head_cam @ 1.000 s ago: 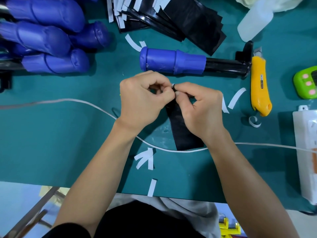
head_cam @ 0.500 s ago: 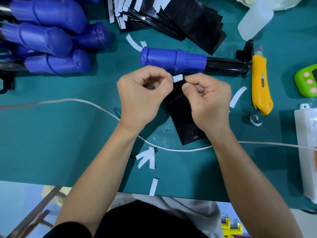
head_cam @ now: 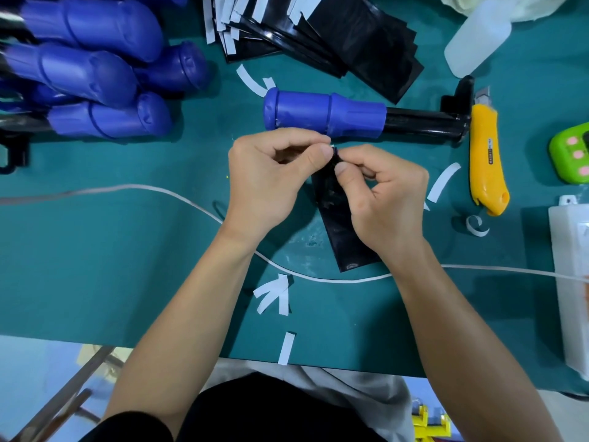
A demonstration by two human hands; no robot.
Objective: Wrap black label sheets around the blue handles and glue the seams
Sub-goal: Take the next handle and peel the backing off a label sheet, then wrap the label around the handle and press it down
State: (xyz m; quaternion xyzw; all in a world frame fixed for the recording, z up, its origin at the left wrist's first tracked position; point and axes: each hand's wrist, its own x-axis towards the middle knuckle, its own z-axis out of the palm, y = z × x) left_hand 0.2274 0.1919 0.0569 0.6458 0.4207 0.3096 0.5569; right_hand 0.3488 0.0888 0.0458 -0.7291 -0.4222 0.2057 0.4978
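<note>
Far left on the teal bench (head_cam: 95,250) sits a pile of moulded blue rubber handles (head_cam: 95,74). Centre: the left hand (head_cam: 267,180), fingers curled, thumb & forefinger pinching the top corner of a glossy black rectangular label sheet (head_cam: 334,224). The sheet's lower end lies on the bench, nearer the person. The right hand (head_cam: 389,202) meets it, thumb & fingertips pinching the same top edge. A white sliver (head_cam: 332,145) shows between the hands, prob. a backing strip being picked loose. To do this well: hold the black film firm w/ the left, peel slowly along the edge w/ the right, don't touch the adhesive or crease the sheet. Just beyond the hands lies a single blue handle on a black shaft (head_cam: 322,116), near enough for wrapping. Further right: a yellow utility knife (head_cam: 486,157) & a translucent plastic bottle (head_cam: 475,36), poss. glue.
</note>
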